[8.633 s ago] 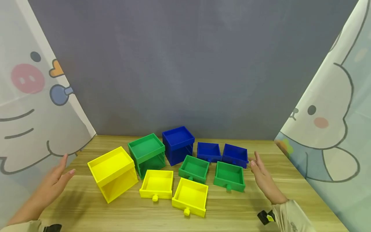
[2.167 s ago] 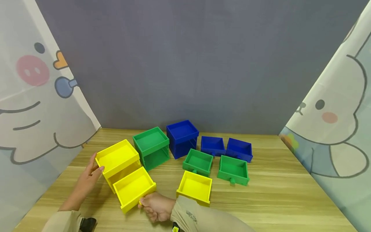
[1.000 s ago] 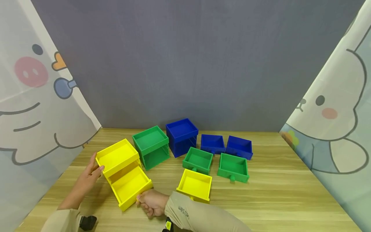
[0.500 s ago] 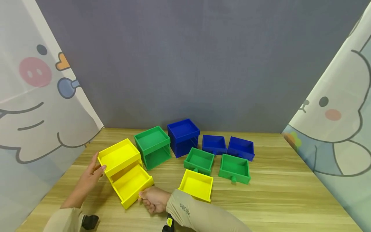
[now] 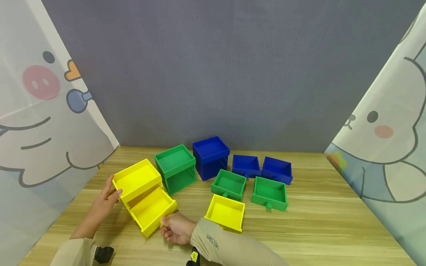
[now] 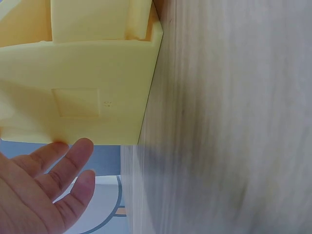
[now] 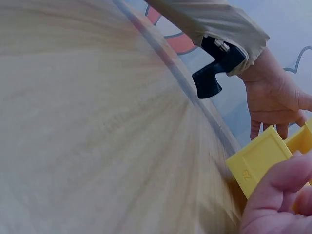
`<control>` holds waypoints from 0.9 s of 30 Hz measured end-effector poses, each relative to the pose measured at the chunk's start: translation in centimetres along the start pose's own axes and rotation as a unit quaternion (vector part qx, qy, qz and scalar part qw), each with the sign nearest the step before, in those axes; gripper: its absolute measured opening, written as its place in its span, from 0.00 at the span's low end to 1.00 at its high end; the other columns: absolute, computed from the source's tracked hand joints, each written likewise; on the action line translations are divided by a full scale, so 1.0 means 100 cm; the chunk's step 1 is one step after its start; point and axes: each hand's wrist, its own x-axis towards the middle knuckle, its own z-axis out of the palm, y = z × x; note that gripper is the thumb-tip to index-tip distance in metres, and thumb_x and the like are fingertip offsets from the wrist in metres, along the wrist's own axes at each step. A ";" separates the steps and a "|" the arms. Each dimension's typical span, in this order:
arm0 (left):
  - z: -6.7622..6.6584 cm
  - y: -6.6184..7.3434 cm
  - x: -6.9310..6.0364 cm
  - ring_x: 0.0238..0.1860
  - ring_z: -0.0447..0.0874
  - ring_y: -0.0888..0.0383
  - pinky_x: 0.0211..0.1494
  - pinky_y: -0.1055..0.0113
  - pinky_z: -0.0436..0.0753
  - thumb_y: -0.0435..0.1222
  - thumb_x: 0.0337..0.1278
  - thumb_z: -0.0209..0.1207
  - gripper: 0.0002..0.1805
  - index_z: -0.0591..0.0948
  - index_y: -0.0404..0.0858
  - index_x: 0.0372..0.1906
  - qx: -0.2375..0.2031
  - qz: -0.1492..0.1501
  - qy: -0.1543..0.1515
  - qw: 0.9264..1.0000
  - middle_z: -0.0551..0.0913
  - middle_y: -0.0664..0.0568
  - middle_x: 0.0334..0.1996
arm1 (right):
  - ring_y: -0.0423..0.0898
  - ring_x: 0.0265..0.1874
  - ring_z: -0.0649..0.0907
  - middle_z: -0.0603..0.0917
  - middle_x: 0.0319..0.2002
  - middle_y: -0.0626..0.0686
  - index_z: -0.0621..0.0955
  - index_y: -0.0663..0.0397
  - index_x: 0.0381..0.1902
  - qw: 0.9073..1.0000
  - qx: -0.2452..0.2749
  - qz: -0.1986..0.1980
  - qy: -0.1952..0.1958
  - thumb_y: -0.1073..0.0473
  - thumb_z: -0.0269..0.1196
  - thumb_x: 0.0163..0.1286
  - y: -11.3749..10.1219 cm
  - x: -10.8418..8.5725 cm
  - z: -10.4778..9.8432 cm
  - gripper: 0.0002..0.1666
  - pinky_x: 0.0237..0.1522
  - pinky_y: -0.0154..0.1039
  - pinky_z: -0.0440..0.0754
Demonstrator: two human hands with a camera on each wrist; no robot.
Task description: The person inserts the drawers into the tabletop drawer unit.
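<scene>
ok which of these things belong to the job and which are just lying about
Job in hand:
yellow box, left hand against its side
yellow drawer partly inside it, gripped at the front by the right hand

Lying about for now:
other yellow drawer
green box, two green drawers
blue box, two blue drawers

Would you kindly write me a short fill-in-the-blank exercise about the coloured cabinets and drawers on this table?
1. The ____ hand holds the rectangular yellow plastic drawer that is partly inside the boxy yellow plastic cabinet.
2. The boxy green plastic cabinet stands between the yellow cabinet and the boxy ____ plastic cabinet.
3. In all, ____ rectangular plastic drawers lie loose on the wooden table.
4. Among these loose drawers, exactly one is ____.

Missing words: right; blue; five; yellow.
</scene>
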 end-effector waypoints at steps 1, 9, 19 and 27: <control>0.000 0.000 0.000 0.56 0.65 0.23 0.54 0.30 0.64 0.46 0.76 0.37 0.39 0.25 0.43 0.73 0.000 0.000 0.000 1.000 0.48 0.16 0.65 | 0.33 0.12 0.65 0.69 0.15 0.44 0.69 0.52 0.26 1.000 0.007 -0.002 0.003 0.61 0.43 0.78 0.001 0.000 0.001 0.17 0.16 0.22 0.66; 0.000 -0.001 0.000 0.56 0.66 0.23 0.54 0.30 0.63 0.46 0.76 0.37 0.39 0.25 0.45 0.73 -0.006 -0.003 -0.002 1.000 0.47 0.16 0.66 | 0.33 0.13 0.66 0.69 0.16 0.44 0.69 0.50 0.25 0.999 0.030 -0.018 0.017 0.62 0.43 0.78 0.002 -0.003 0.005 0.18 0.17 0.22 0.68; 0.000 0.000 0.000 0.55 0.65 0.24 0.54 0.31 0.63 0.46 0.76 0.38 0.40 0.24 0.44 0.73 -0.006 0.001 -0.005 1.000 0.45 0.17 0.67 | 0.33 0.12 0.65 0.69 0.16 0.44 0.69 0.51 0.25 0.998 0.048 -0.033 0.030 0.63 0.42 0.78 0.008 -0.006 0.013 0.18 0.17 0.23 0.67; 0.000 0.000 -0.001 0.54 0.66 0.25 0.53 0.31 0.65 0.45 0.76 0.38 0.39 0.25 0.43 0.73 -0.005 0.012 0.001 1.000 0.44 0.17 0.67 | 0.32 0.12 0.66 0.69 0.16 0.44 0.68 0.51 0.25 0.997 0.053 -0.044 0.026 0.63 0.42 0.78 0.012 -0.004 0.013 0.18 0.17 0.22 0.67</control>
